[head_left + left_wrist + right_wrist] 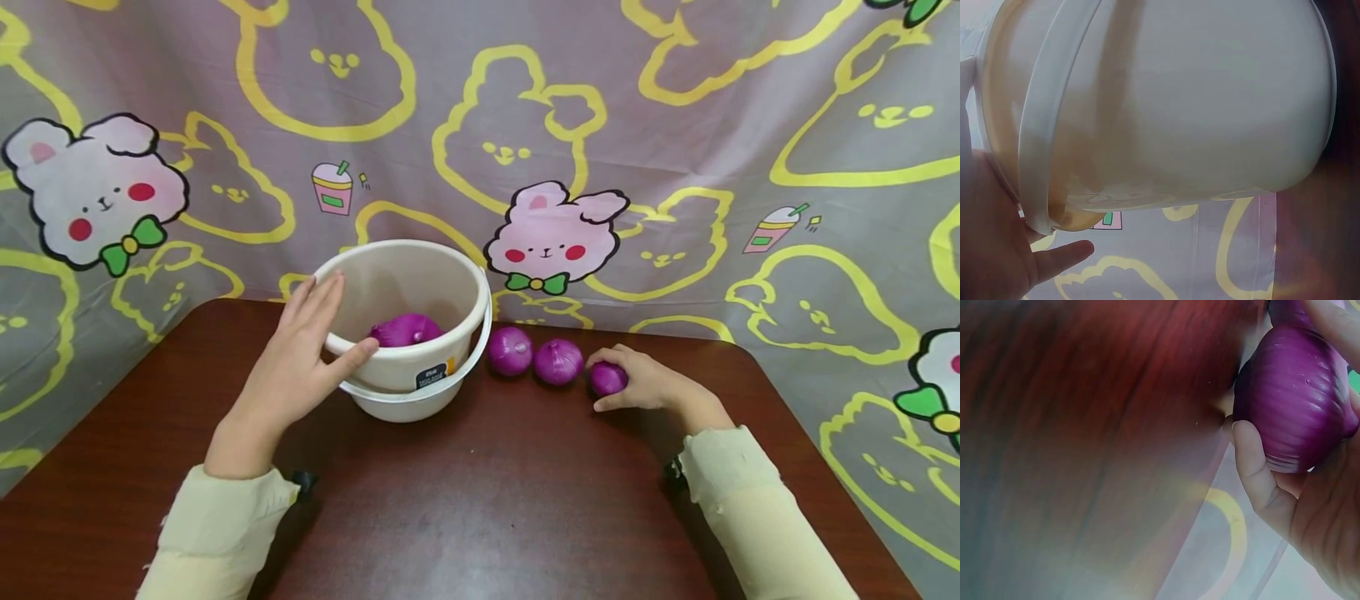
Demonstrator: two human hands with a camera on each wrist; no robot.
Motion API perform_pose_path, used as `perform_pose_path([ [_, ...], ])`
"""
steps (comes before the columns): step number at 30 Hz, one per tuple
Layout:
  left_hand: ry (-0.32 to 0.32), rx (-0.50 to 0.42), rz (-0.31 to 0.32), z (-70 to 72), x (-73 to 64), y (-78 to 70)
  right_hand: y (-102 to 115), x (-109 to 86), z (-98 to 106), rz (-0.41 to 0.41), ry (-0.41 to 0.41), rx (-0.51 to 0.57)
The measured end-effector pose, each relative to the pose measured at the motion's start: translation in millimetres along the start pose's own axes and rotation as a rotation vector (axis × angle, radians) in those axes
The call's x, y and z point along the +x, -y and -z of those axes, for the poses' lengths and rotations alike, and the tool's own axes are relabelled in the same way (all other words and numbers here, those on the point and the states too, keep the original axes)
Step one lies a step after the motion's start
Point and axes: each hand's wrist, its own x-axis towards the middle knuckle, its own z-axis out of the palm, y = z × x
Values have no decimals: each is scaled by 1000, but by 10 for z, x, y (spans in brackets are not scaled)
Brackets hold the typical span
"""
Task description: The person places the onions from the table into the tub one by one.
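A cream bucket (405, 373) with a white handle stands left of centre. My left hand (296, 367) rests against its left rim, fingers fairly straight and the thumb lying across the front edge. In the left wrist view the bucket's side (1210, 100) fills most of the picture beside the left hand (1004, 237). Inside the bucket lie purple onions (407, 329), partly hidden by the wall. My right hand (647, 379) grips a purple onion (607, 379) at the table; in the right wrist view fingers and thumb curve round this onion (1297, 400).
Two more purple onions, one (511, 351) close to the bucket and another (558, 362) between it and the right hand, sit in a row on the dark brown table (480, 517). A patterned curtain (675, 150) hangs right behind the table's back edge.
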Motion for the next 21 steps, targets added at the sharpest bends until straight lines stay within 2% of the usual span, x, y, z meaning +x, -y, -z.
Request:
perform_pose_path([
  [21,4,-3,2,12,4,0,-10,-73,-6,34,-29,35],
])
